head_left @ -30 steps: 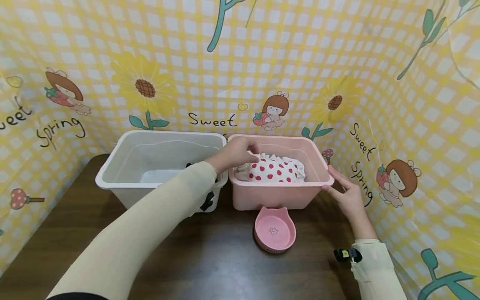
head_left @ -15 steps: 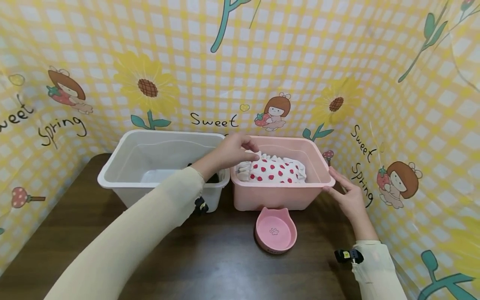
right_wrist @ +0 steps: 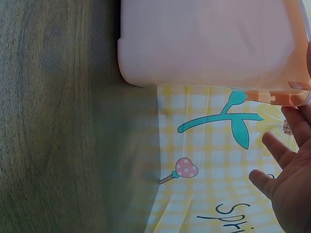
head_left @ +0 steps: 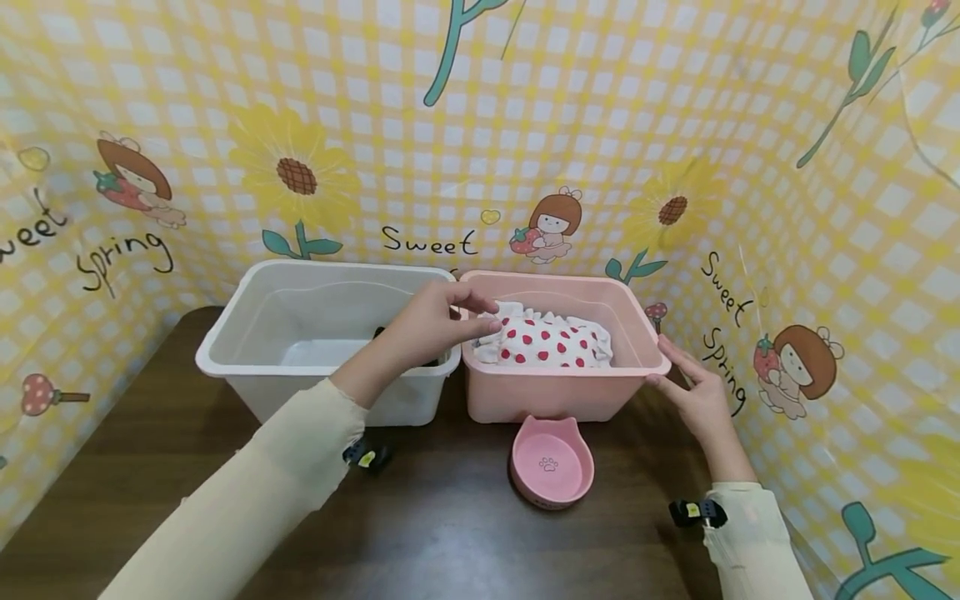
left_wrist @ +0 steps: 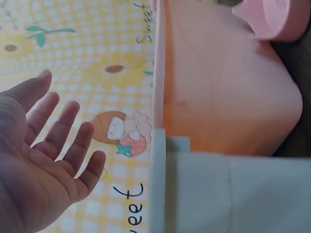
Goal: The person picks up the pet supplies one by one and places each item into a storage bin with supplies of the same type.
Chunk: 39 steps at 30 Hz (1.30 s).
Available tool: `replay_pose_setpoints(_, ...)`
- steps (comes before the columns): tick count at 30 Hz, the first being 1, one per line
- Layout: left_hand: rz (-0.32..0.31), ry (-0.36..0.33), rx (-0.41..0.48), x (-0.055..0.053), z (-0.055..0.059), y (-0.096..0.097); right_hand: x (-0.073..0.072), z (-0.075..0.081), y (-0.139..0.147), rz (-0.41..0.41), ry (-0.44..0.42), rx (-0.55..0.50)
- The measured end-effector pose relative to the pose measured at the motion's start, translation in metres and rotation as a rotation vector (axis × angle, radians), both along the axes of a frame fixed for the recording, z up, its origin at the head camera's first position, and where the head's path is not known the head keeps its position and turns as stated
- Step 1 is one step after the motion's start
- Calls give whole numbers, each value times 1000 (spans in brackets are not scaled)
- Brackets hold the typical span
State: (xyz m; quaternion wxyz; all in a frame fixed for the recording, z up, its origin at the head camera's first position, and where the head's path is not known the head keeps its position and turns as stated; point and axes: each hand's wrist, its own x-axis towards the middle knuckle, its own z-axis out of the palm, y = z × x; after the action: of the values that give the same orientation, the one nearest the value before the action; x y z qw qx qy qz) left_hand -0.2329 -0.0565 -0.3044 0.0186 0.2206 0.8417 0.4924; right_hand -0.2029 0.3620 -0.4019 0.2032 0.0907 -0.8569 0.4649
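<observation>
Nearest to me on the head feed come two cream sleeves, the left one (head_left: 247,492) and the right one (head_left: 753,537), each with a small black device at the cuff, over a dark wood-grain table (head_left: 465,542). Next I have a pink cat-eared bowl (head_left: 551,471) with a paw print in its base, just in front of the pink bin (head_left: 540,398); whether the two touch, I cannot tell.

I see the left hand (head_left: 427,327) over the neighbouring rims of the grey bin (head_left: 408,404) and the pink one, released, its fingers loosely bent and apart (the left wrist camera gives me the palm clearly). Its fingertips overlap the near end of the strawberry-print bundle in my head view, and I can't judge contact there. The right hand (head_left: 697,396) is at the pink bin's right front corner, fingers extended rather than clenched, fingertips touching the rim.

The strawberry-print bundle (head_left: 551,343), white and ruffled with red berries, lies inside the pink bin. Something black (head_left: 380,332) shows in the grey bin, mostly hidden from me behind the left hand. Farthest off I get the yellow checked backdrop (head_left: 420,167) with sunflowers and "Sweet Spring" lettering.
</observation>
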Motion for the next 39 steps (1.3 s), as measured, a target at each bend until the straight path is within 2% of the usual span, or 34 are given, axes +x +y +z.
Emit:
replay_pose_setpoints(5,0,4,31,25,-3,-3,-1,0,1,-5,-9,1)
replay_pose_setpoints(10,-70,-67,125,50,-12,-8,0,1,1,-11,-27,9)
replay_pose_setpoints(13,-123,-98,123,63,-21,-9,0,2,1,-26,-32,23)
replay_pose_setpoints(16,-147,-122,102,70,-31,-7,0,4,1,-28,-31,25)
replay_pose_setpoints(19,-128,-142,92,74,-44,-2,0,5,0,-31,-35,27)
replay_pose_setpoints(26,14,-138,108,81,-92,18,2,4,-1,-40,-71,29)
replay_pose_setpoints(29,25,-142,111,83,-112,27,-3,-4,5,-49,-70,38)
replay_pose_setpoints(32,5,-150,110,82,-129,32,-8,-12,12,-49,-64,39)
replay_pose_setpoints(34,-6,-160,105,80,-139,35,-7,-11,10,-48,-61,31)
replay_pose_setpoints(39,42,-110,59,73,-158,46,3,0,1,-31,-29,33)
